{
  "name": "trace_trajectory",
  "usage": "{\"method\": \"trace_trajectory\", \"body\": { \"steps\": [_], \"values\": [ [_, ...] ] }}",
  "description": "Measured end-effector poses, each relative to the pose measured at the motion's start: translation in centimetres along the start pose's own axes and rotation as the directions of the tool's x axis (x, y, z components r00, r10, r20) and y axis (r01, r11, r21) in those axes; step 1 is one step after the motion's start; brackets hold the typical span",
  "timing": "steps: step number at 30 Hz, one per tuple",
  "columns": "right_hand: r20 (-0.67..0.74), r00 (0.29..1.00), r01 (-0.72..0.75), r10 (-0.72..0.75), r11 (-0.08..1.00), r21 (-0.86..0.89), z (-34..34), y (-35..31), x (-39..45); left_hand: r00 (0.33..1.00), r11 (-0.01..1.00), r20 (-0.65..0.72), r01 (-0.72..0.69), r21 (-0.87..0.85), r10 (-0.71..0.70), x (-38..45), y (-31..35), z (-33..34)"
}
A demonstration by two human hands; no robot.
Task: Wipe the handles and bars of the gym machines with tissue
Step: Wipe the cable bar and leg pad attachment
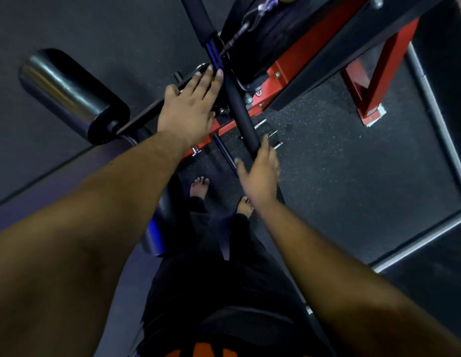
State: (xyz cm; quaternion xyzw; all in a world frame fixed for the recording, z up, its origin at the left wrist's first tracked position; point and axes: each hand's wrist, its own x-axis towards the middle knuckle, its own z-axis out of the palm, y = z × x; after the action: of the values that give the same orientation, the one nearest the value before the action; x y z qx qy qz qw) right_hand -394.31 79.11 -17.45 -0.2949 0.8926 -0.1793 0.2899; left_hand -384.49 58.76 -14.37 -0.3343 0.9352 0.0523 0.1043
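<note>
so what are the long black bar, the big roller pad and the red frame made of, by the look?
Long black bar: seems foam or rubber sleeved; matte, no glints. Big black roller pad: looks like vinyl over padding; glossy streaked highlights along the cylinder. Red frame: apparently painted steel; flat-sided beams, visible bolts. Blurry, so all tentative.

Dark rubber floor (353, 163), red machine frame (373, 81), bare feet (199, 186)

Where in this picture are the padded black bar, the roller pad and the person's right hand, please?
padded black bar (241, 112): head view, on its foam sleeve.
roller pad (67, 95): head view, on its shiny side.
right hand (260, 173): head view, on its back.
</note>
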Motion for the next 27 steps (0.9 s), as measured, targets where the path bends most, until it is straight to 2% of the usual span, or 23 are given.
{"method": "trace_trajectory", "body": {
  "steps": [2, 4, 7, 9, 11, 16, 18, 21, 23, 25, 27],
  "values": [
    [0.071, 0.997, 0.003, -0.011, 0.994, 0.108, -1.1, -0.7, 3.2, 1.000, 1.000, -0.002, -0.001, 0.009, 0.001, 0.0, 0.0, 0.0],
    [0.209, 0.978, -0.025, -0.010, 0.987, 0.161, -2.6, 1.2, 4.3, 1.000, 1.000, 0.002, -0.007, 0.003, 0.007, 0.1, 0.1, -0.1],
    [0.394, 0.913, -0.193, 0.107, 0.964, 0.185, -4.3, 6.0, 0.9, 1.000, 1.000, -0.004, -0.006, -0.010, 0.006, 0.1, 0.0, -0.1],
    [0.452, 0.872, -0.318, 0.187, 0.919, 0.234, -4.8, 8.6, -2.2, 1.000, 1.000, -0.011, -0.005, -0.005, 0.005, 0.1, 0.0, 0.0],
    [0.442, 0.875, -0.347, 0.198, 0.892, 0.288, -4.4, 9.7, -3.0, 1.000, 1.000, -0.011, -0.007, -0.003, 0.007, 0.0, 0.0, 0.2],
    [0.336, 0.938, -0.249, 0.085, 0.840, 0.481, -3.1, 5.3, 0.0, 1.000, 1.000, -0.015, -0.006, 0.000, 0.006, 0.1, 0.0, 0.2],
    [0.299, 0.952, -0.203, 0.073, 0.879, 0.432, -2.9, 5.5, -0.6, 1.000, 1.000, -0.018, -0.006, 0.010, 0.007, 0.1, 0.0, 0.2],
    [0.261, 0.960, -0.154, 0.101, 0.970, 0.189, -2.4, 9.5, -3.7, 1.000, 1.000, -0.019, -0.010, 0.001, 0.010, 0.1, -0.1, 0.3],
    [0.272, 0.955, -0.150, 0.122, 0.985, 0.084, -2.5, 12.1, -5.6, 1.000, 1.000, -0.023, -0.013, 0.003, 0.013, 0.1, -0.1, 0.4],
    [0.302, 0.945, -0.153, 0.123, 0.985, 0.076, -2.7, 13.0, -6.5, 1.000, 1.000, -0.025, -0.014, -0.003, 0.014, 0.1, -0.1, 0.3],
    [0.327, 0.931, -0.227, 0.163, 0.959, 0.168, -2.8, 12.1, -6.2, 0.999, 1.000, -0.028, -0.015, -0.010, 0.014, 0.0, -0.1, 0.4]
  ]
}}
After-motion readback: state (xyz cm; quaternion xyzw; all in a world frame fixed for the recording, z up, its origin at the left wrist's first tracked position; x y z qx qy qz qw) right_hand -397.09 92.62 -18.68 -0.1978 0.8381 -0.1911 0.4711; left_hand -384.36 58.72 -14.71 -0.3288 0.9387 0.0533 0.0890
